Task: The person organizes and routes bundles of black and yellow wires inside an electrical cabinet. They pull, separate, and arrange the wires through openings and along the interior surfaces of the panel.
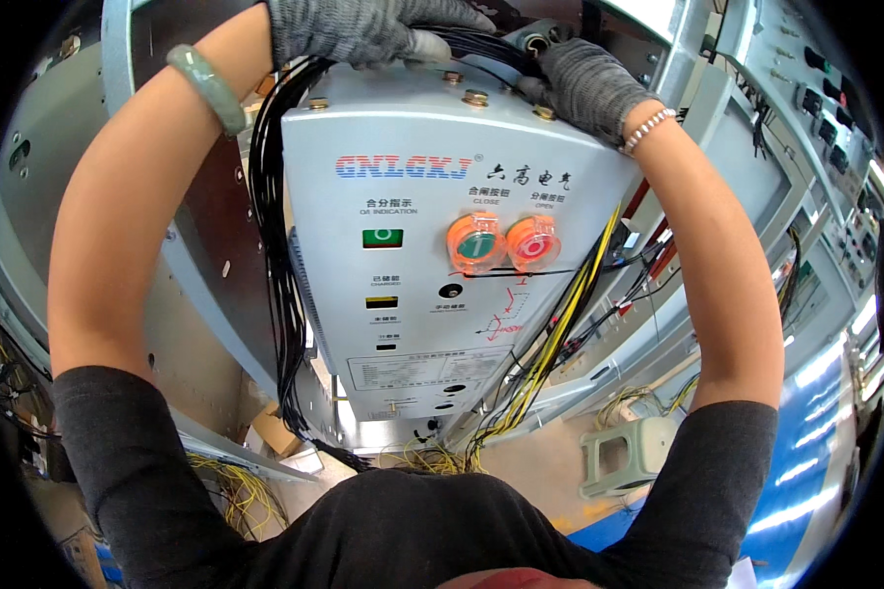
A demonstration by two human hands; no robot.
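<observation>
A tall light-grey switch unit stands in front of me, with a green indicator window, a green and a red push button under orange covers, and small label plates. Both my hands wear grey knit gloves and reach over its top. My left hand lies on the top edge, over a bundle of black wires that runs down the unit's left side. My right hand is at the top right corner, its fingers curled among the black wires there. What the fingers grip is hidden.
Yellow wires hang along the unit's right side and pile on the floor. Grey cabinet panels surround it; a door with switches is at far right. A pale green plastic stool and a cardboard box sit on the floor below.
</observation>
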